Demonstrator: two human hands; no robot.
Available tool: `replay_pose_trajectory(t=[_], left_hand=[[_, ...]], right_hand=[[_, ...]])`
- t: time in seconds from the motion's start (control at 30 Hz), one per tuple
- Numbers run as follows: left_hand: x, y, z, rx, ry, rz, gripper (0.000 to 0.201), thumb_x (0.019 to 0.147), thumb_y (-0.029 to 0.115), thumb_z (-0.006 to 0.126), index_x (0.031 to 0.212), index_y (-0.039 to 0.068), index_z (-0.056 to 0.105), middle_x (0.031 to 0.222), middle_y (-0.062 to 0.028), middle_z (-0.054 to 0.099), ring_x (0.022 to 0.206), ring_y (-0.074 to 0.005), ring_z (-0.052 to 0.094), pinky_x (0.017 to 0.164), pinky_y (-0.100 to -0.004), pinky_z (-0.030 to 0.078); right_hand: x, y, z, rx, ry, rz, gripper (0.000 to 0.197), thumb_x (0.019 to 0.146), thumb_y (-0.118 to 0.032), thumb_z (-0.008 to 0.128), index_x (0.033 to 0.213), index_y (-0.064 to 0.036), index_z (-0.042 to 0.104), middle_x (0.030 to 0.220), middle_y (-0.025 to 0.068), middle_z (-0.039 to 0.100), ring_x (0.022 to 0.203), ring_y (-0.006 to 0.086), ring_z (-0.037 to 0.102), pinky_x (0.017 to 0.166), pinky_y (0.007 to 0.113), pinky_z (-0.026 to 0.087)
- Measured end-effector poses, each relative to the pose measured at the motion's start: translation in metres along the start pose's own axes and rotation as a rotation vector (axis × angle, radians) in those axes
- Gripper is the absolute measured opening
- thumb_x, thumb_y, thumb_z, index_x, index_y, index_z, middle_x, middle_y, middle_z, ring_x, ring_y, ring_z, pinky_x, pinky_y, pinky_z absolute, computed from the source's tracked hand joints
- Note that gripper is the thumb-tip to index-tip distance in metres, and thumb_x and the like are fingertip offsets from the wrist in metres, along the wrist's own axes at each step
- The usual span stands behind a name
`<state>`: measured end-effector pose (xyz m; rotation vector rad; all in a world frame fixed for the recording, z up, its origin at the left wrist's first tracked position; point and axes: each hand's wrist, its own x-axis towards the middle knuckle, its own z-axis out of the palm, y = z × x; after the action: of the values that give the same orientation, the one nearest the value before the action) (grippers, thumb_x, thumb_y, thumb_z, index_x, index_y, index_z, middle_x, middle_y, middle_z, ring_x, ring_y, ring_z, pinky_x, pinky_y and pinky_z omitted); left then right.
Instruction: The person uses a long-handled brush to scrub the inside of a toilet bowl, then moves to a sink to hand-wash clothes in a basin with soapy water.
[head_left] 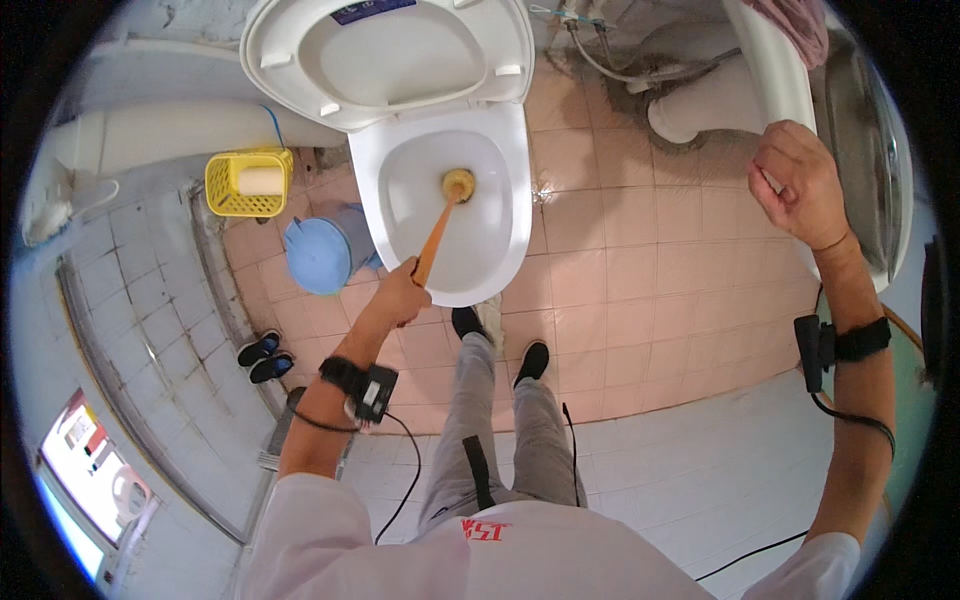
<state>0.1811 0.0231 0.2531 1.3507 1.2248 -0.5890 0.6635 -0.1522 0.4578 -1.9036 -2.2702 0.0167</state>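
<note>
My left hand (401, 293) is wrapped round the orange-brown handle of a toilet brush (436, 243). The brush slants up and to the right into the white toilet bowl (508, 210), and its yellowish head rests at the drain. Above the bowl, the lid and seat (392, 55) are raised. Out to the right, beside the white washbasin (780, 65), my right hand (800, 185) hovers with its fingers loosely curled in. Nothing shows in it, and the thumb lies near the fingertips. Each forearm wears a black strapped device with a cable.
Left of the toilet stand a blue lidded bin (320, 255) and a yellow basket (248, 185) holding a paper roll. Dark shoes (262, 357) lie by the left ledge. A pink cloth (795, 28) hangs over the basin. Hoses (610, 70) run along the back wall.
</note>
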Motion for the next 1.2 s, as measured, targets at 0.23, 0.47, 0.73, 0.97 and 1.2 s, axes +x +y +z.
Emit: replay_pose_trajectory(t=[0.23,0.47,0.73,0.97,1.2], left_hand=[[0.019,0.006,-0.015,-0.101,-0.007,-0.057,0.047,0.071,-0.001,0.067,0.116,-0.001,0.053,0.06,-0.0051,0.05,0.04,-0.0149,0.047,0.034,-0.0312,0.034],[-0.001,-0.022,-0.024,-0.678,-0.095,-0.145,0.04,0.079,-0.001,0.063,0.117,0.006,0.054,0.064,0.0005,0.049,0.043,-0.0071,0.044,0.035,-0.0211,0.033],[0.029,-0.013,-0.013,-0.724,-0.095,-0.075,0.015,0.083,0.003,0.064,0.09,0.009,0.051,0.061,0.0029,0.046,0.042,-0.0043,0.041,0.035,-0.0173,0.034],[0.023,-0.072,-0.024,0.656,0.374,0.535,0.06,0.077,0.004,0.063,0.135,0.008,0.05,0.082,-0.0199,0.067,0.072,-0.0357,0.067,0.061,-0.0466,0.054],[0.031,-0.011,-0.062,1.166,0.158,0.267,0.065,0.081,0.009,0.063,0.143,0.007,0.043,0.09,-0.0158,0.07,0.086,-0.0373,0.069,0.07,-0.047,0.056]], right_hand=[[0.003,0.001,-0.002,0.008,-0.028,0.001,0.013,0.069,0.003,0.07,0.075,0.0003,0.059,0.084,0.0132,0.059,0.084,0.0325,0.06,0.077,0.041,0.05],[-0.003,0.001,-0.003,-0.009,-0.059,0.025,0.014,0.069,0.0,0.071,0.075,-0.0004,0.059,0.084,0.0122,0.059,0.084,0.0322,0.06,0.077,0.04,0.05],[0.003,0.003,0.0,-0.052,-0.058,0.001,0.013,0.071,0.0,0.072,0.073,-0.0004,0.059,0.085,0.0128,0.059,0.087,0.0313,0.06,0.08,0.04,0.051],[0.002,0.004,-0.003,-0.051,-0.039,-0.02,0.013,0.072,0.0,0.072,0.074,-0.0001,0.059,0.083,0.0128,0.06,0.086,0.0311,0.061,0.079,0.039,0.051],[-0.002,0.007,-0.001,-0.075,-0.093,0.008,0.013,0.07,-0.005,0.072,0.077,-0.001,0.062,0.091,0.0114,0.062,0.092,0.0318,0.062,0.082,0.04,0.053]])
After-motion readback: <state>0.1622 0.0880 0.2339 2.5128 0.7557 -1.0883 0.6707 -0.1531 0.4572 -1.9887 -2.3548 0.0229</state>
